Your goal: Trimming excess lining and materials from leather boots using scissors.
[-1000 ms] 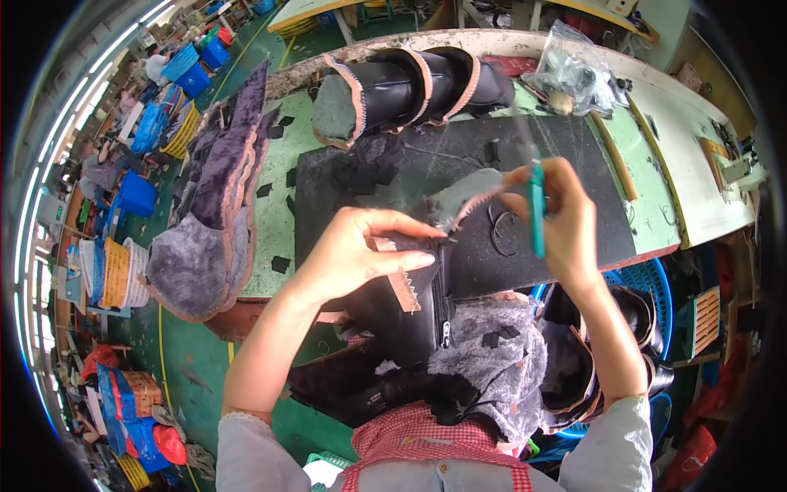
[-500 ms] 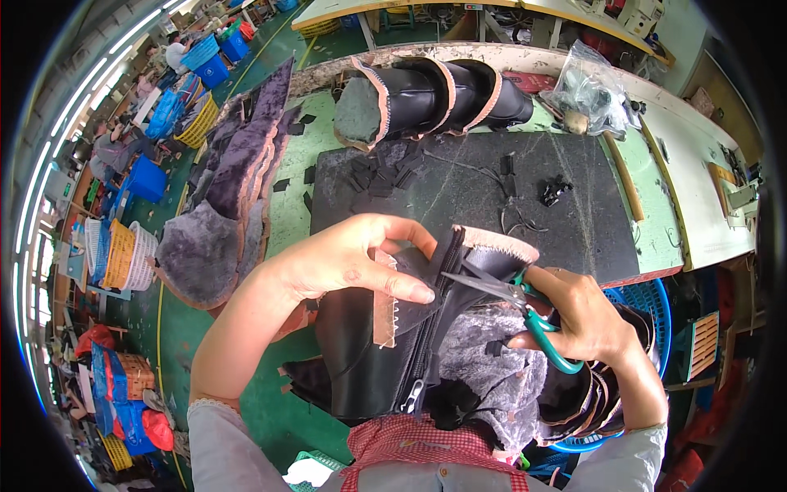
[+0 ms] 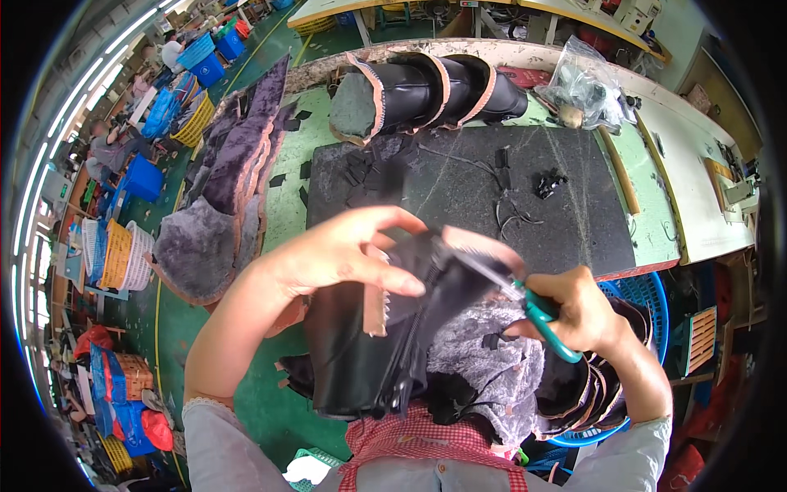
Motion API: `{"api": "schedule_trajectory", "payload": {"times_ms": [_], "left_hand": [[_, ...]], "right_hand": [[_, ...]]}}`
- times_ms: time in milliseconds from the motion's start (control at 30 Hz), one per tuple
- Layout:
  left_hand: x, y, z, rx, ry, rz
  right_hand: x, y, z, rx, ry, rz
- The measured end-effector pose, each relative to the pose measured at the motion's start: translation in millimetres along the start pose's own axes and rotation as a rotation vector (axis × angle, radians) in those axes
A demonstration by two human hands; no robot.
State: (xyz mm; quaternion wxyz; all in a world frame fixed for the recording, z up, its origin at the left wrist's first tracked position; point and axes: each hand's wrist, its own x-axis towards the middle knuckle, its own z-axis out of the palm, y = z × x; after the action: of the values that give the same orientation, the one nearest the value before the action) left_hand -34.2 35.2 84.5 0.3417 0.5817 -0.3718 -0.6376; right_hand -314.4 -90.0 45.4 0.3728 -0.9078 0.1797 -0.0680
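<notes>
My left hand grips the upper part of a black leather boot upper, thumb on the near face and fingers behind. A zipper runs down the piece, smeared by motion, and a pale zigzag-stitched strip shows below my thumb. My right hand is closed round the green handles of a pair of scissors. Their blurred blades lie against the upper's top edge by the zipper; whether they are parted I cannot tell. Grey fleece lining lies beneath, close to my right fingers.
A black mat with dark scraps covers much of the green table. Behind it lie stacked black boot uppers and a clear plastic bag. Purple-grey fleece pieces hang at the left. A blue basket holds more uppers at the right.
The boot upper has shifted and is now blurred, its pale top edge lower and further left. A blurred dark scrap has appeared over the mat beyond my left hand. The scissors stay in my right hand.
</notes>
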Motion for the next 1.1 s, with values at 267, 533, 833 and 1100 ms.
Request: {"api": "schedule_trajectory", "payload": {"times_ms": [267, 533, 833, 1100], "left_hand": [[-14, -17, -50, 0.154, 0.803, 0.698], [8, -126, -94, 0.646, 0.771, 0.432], [79, -19, -152, 0.174, 1.153, 0.779], [183, -27, -183, -0.131, 0.722, 0.747]], "right_hand": [[-22, 155, -71, -0.367, 0.614, 0.729], [-35, 269, -106, -0.801, 0.823, 0.443], [55, 132, -8, -0.053, 0.647, 0.024], [94, 61, 93, -0.060, 0.258, -0.315]]}}
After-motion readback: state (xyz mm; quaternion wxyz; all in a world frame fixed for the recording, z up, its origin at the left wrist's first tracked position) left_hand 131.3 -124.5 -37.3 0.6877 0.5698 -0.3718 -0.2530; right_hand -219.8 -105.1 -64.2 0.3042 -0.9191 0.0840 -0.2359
